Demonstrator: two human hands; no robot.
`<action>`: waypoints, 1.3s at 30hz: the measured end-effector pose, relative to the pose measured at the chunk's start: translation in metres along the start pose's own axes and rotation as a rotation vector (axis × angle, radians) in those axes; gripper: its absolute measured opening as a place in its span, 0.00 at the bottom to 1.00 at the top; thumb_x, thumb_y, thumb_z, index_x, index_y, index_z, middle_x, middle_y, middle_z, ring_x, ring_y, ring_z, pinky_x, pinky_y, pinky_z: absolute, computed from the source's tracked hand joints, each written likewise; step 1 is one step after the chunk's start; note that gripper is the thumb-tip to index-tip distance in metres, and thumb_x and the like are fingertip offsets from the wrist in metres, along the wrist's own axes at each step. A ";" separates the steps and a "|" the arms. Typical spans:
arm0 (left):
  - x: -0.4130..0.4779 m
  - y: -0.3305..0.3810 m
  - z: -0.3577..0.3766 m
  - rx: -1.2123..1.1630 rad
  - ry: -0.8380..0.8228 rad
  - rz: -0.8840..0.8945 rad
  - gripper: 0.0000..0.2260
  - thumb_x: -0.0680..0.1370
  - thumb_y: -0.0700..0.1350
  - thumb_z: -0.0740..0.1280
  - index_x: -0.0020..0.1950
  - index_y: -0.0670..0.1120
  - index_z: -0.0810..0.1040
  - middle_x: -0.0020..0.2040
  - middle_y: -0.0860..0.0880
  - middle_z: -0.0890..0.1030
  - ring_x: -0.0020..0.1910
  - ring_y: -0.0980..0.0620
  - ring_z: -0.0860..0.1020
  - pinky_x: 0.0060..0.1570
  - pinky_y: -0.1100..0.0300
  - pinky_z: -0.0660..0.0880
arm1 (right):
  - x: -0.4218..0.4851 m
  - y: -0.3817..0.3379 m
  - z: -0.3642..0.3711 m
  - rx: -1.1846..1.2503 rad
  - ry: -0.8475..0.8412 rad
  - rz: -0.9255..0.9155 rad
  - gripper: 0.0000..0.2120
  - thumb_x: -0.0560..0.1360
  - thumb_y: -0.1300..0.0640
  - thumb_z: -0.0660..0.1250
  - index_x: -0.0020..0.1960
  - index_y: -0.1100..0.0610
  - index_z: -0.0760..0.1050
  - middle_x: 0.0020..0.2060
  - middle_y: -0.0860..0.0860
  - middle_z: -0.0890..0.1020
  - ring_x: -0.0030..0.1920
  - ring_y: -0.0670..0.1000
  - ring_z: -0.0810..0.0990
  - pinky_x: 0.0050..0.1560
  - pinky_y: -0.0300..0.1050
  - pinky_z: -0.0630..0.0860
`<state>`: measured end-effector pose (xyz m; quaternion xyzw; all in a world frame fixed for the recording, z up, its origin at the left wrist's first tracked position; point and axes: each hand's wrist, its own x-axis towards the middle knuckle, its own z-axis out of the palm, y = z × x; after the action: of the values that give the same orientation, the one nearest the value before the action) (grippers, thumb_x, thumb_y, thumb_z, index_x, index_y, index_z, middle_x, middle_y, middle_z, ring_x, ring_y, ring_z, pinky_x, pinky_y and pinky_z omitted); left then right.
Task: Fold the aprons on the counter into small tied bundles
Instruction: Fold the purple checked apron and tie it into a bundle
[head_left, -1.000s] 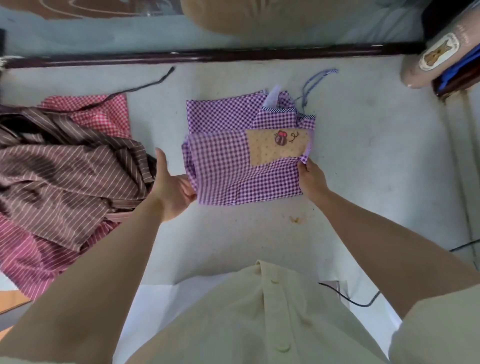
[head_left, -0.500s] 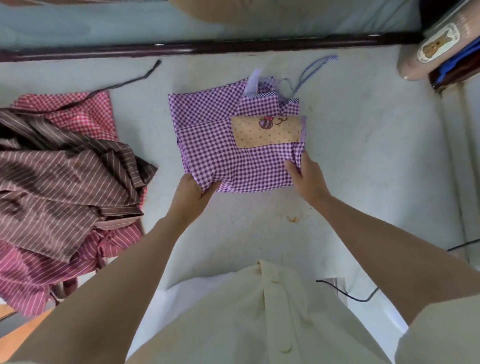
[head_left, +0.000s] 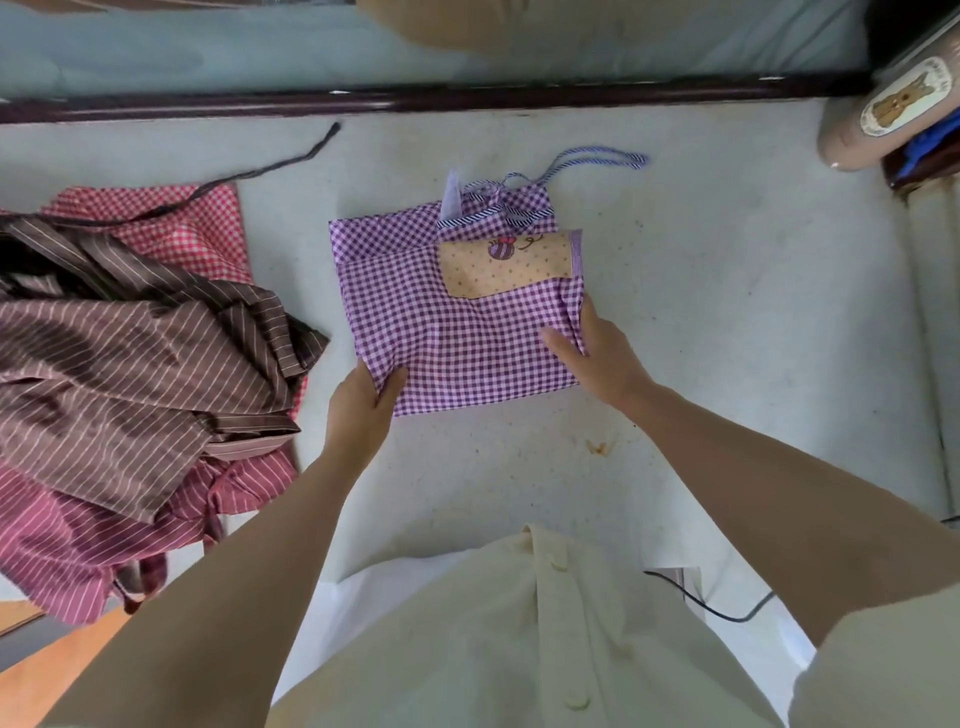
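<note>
From the head view, a folded purple-and-white gingham cotton apron (head_left: 457, 332) lies flat as a rough square in the middle of the pale, speckled surface (head_left: 727, 312). A yellow dotted pocket patch (head_left: 506, 265) with a small stitched bee faces up on its far right part. Thin blue-and-white striped ties (head_left: 597, 158) trail from its far edge onto the surface.

The left hand (head_left: 358, 410) pinches the near left corner of the apron, thumb on top of the cloth and fingers tucked beneath it. The right hand (head_left: 597, 353) grips the right edge: its thumb lies on the gingham and its fingers curl round a bunched fold at the side.

Well to the left sits a loose heap of other cloths: a brown pinstriped apron (head_left: 130, 353) on top, a maroon striped one (head_left: 78, 561) under it nearer the person, and a red gingham one (head_left: 208, 223) behind. A dark narrow strap (head_left: 270, 166) runs from the heap across the surface toward a dark wooden rail (head_left: 467, 98) at the far edge. A beige roll with a rabbit label (head_left: 893, 104) rests at the far right corner. The person's cream buttoned shirt (head_left: 519, 649) fills the lower part of the view.
</note>
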<state>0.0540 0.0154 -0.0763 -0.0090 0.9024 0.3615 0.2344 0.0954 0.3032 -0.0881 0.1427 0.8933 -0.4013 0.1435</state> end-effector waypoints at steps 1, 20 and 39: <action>0.001 0.001 0.002 0.031 0.010 0.004 0.18 0.82 0.52 0.58 0.66 0.41 0.69 0.52 0.44 0.80 0.50 0.42 0.79 0.51 0.47 0.78 | 0.000 0.001 -0.001 0.025 -0.060 0.005 0.30 0.78 0.41 0.60 0.74 0.54 0.58 0.54 0.50 0.77 0.48 0.49 0.79 0.47 0.43 0.80; 0.045 0.024 0.012 0.265 0.194 -0.178 0.22 0.84 0.54 0.52 0.70 0.39 0.63 0.41 0.46 0.73 0.37 0.46 0.72 0.39 0.52 0.67 | 0.045 -0.004 0.019 -0.256 0.277 0.170 0.19 0.83 0.46 0.51 0.63 0.61 0.67 0.38 0.51 0.77 0.33 0.51 0.76 0.33 0.41 0.69; 0.091 0.036 0.053 0.757 0.036 0.360 0.27 0.82 0.59 0.39 0.80 0.51 0.42 0.80 0.47 0.42 0.78 0.44 0.39 0.75 0.41 0.41 | 0.080 -0.025 0.047 -0.712 0.105 -0.256 0.29 0.84 0.44 0.42 0.80 0.56 0.45 0.80 0.55 0.46 0.79 0.55 0.43 0.78 0.56 0.46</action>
<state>-0.0118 0.0908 -0.1257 0.2291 0.9627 0.0393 0.1386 0.0195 0.2627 -0.1303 -0.0084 0.9935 -0.0728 0.0867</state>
